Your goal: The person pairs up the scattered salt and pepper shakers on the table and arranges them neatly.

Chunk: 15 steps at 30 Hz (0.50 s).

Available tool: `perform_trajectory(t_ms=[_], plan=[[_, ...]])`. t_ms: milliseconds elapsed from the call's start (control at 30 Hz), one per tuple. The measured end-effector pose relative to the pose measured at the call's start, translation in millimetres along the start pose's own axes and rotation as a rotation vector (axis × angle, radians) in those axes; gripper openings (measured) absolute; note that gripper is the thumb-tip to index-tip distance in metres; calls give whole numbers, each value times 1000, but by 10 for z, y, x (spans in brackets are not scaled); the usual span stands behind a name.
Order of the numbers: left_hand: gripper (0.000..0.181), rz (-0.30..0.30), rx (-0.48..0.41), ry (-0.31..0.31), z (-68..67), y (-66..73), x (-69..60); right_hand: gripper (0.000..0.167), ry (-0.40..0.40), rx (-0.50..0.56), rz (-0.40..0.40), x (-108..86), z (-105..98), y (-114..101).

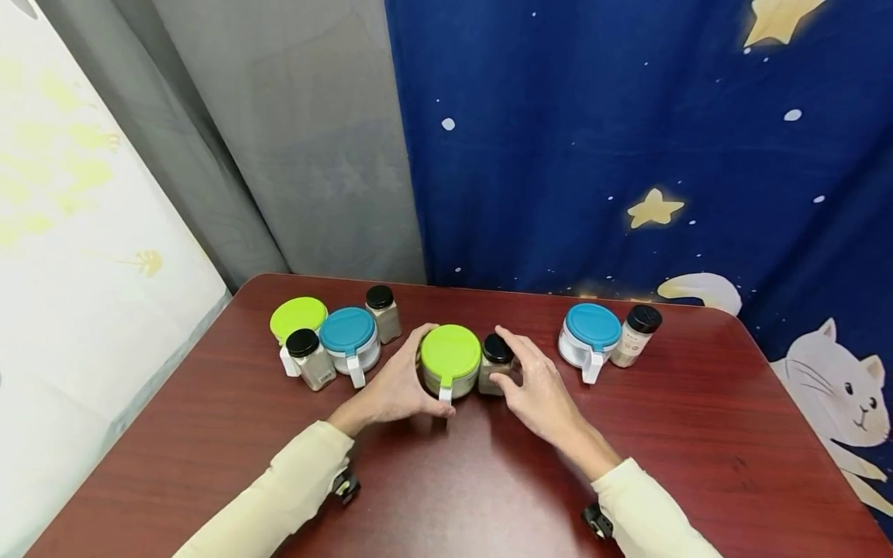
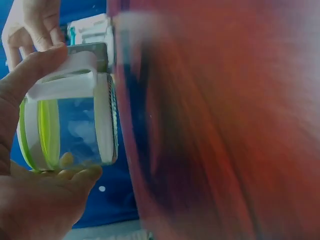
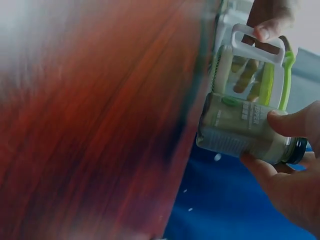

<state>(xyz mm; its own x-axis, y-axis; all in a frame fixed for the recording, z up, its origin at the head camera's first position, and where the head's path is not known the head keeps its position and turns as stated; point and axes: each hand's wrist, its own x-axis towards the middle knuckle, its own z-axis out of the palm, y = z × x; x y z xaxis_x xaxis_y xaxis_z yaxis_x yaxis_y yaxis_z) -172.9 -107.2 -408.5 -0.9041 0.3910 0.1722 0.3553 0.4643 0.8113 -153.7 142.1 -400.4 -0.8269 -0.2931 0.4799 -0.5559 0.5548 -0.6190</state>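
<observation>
Near the middle of the table, my left hand (image 1: 401, 384) holds a clear seasoning jar with a green lid (image 1: 450, 353). In the left wrist view its thumb lies by the white handle (image 2: 67, 87), with the fingers around the far side of the jar. Right beside it stands a pepper bottle (image 1: 494, 368) with a black cap (image 3: 298, 150). My right hand (image 1: 540, 391) holds this bottle between thumb and fingers, as the right wrist view shows. Jar and bottle stand side by side, very close together.
To the left are another green-lidded jar (image 1: 298, 318), a blue-lidded jar (image 1: 349, 332) and two black-capped bottles (image 1: 317, 366). A second blue-lidded jar (image 1: 591, 329) and a black-capped shaker (image 1: 633, 337) stand at the right. Curtains (image 1: 523, 155) hang behind the table (image 1: 446, 496).
</observation>
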Motion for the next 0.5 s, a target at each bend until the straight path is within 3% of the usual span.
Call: perform_trajectory(t_ms=[133,333,500], plan=[[122,-38,-52,-10,66,-51,227,73,18,9,36,109,3,160],[121,-64,-53,4,195,-139,547,72,1,7,127,287,-22,369],[120,-92,-110,0,232,-211,721,71,-22,-7,170,394,-7,487]])
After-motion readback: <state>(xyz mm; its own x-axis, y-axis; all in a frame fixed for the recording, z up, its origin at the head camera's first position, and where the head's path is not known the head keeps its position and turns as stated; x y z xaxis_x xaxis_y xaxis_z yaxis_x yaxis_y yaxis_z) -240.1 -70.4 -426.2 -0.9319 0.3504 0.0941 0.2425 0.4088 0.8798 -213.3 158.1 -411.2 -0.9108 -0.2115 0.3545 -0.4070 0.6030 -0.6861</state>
